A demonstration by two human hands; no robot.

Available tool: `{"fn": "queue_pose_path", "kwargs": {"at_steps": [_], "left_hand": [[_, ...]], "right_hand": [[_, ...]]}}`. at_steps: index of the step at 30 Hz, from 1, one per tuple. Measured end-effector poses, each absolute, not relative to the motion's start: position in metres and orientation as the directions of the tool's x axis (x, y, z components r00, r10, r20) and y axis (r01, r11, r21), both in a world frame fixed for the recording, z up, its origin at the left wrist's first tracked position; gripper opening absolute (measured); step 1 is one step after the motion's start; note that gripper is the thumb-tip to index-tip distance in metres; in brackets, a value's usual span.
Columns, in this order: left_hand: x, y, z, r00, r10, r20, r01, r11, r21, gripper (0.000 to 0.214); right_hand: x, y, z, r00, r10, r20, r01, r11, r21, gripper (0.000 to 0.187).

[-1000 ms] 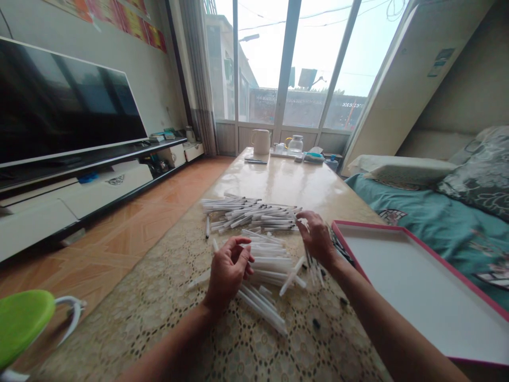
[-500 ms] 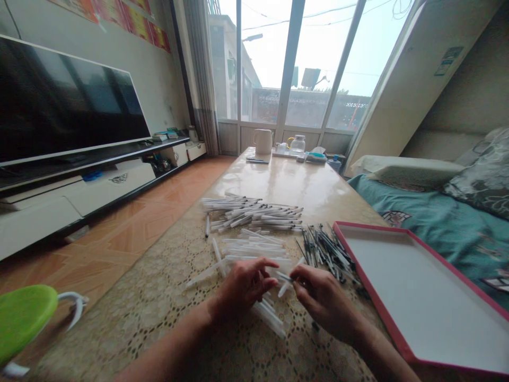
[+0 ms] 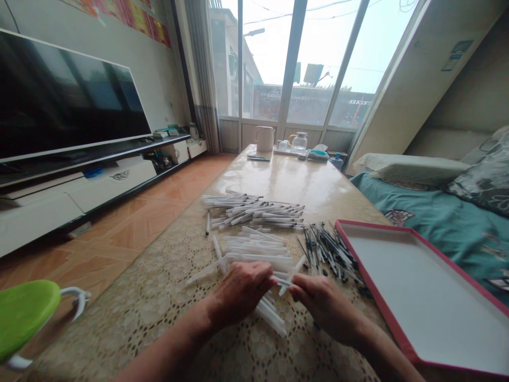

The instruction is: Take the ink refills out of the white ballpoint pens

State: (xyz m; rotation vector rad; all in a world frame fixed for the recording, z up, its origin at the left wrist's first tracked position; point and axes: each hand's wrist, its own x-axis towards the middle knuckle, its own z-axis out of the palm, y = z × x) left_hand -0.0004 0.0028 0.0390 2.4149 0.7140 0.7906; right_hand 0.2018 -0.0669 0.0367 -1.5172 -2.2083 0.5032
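Observation:
Between my two hands runs a slim whitish pen point(image 3: 282, 280), lying nearly level above the table. My left hand point(image 3: 246, 286) is closed around its left end, while my right hand point(image 3: 318, 298) pinches the other end. Just beyond them lies a pile of translucent white pen barrels point(image 3: 254, 246), and a few more barrels point(image 3: 271, 317) lie partly under my left hand. Farther back, white pens with dark ends point(image 3: 258, 212) are heaped together. Thin black pen refills point(image 3: 328, 246) are bunched beyond my right hand.
A shallow red-rimmed tray point(image 3: 415, 232) with a white inside lies on the right. A jug point(image 3: 264, 139) and a glass pitcher point(image 3: 299, 142) stand at the table's far end. A green stool point(image 3: 27, 313) is at lower left, beside the patterned tabletop point(image 3: 151, 323).
My left fingers, partly spread before, have closed on the pen's left end. The pen now stretches between both hands; my right hand keeps its pinch.

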Motion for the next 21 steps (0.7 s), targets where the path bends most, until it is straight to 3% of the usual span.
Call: {"fn": "queue_pose_path", "kwargs": {"at_steps": [5,9,12,15,18,19,21], "left_hand": [[0.001,-0.002,0.055,0.656,0.709,0.257,0.281,-0.546,0.789,0.041],[0.007,-0.006,0.055,0.652,0.758,-0.025,0.239,-0.174,0.955,0.047],[0.007,-0.005,0.05,0.66,0.732,-0.17,0.194,0.052,0.98,0.047],[-0.003,0.006,0.049,0.61,0.766,-0.201,0.084,0.19,0.978,0.048],[-0.015,0.023,0.054,0.369,0.922,-0.117,-0.089,0.16,0.983,0.049],[-0.019,0.027,0.055,0.277,0.957,-0.079,-0.081,0.106,0.991,0.048],[-0.022,0.034,0.056,0.171,0.985,0.021,0.097,-0.038,0.995,0.045]], "right_hand": [[0.202,-0.066,0.034,-0.34,0.912,0.231,0.865,0.399,-0.303,0.032],[0.197,-0.067,0.043,-0.394,0.873,0.287,0.893,0.438,-0.104,0.028],[0.197,-0.069,0.05,-0.432,0.835,0.341,0.887,0.462,-0.008,0.025],[0.213,-0.071,0.047,-0.406,0.793,0.454,0.894,0.447,0.019,0.026],[0.236,-0.069,0.038,-0.222,0.772,0.596,0.943,0.324,-0.069,0.028],[0.241,-0.068,0.035,-0.18,0.783,0.596,0.946,0.305,-0.114,0.029],[0.243,-0.066,0.03,-0.134,0.826,0.548,0.945,0.273,-0.18,0.029]]}}
